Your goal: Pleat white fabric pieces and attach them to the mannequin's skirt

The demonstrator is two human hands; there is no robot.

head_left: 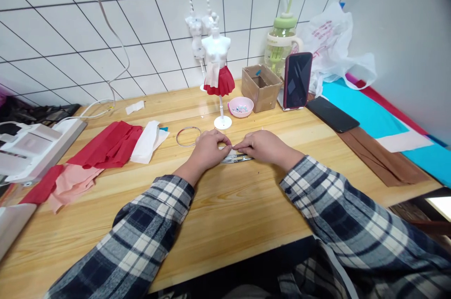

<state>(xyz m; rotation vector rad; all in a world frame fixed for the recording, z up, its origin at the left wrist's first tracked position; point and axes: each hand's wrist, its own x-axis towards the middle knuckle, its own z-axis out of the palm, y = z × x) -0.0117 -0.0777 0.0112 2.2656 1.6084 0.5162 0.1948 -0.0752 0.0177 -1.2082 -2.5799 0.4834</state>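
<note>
Both forearms, in plaid sleeves (146, 226), reach forward across the wooden table (218, 210) and converge on the near side of the white mannequin (215, 52) in the red skirt (227, 82). The left hand (210, 149), just in front of its base and a little to the left, is turned palm inward, fingers bent, thumb and index drawn together in a pinching shape. The right hand (263, 145), in front and to the mannequin's right, lies low, index pointing toward the left fingertips, other fingers curled under. A small pale piece (232, 152) sits at the meeting fingertips, above a silvery tool (241, 158), both in front of the mannequin's base; whether either hand actually grips anything, I cannot tell.
</note>
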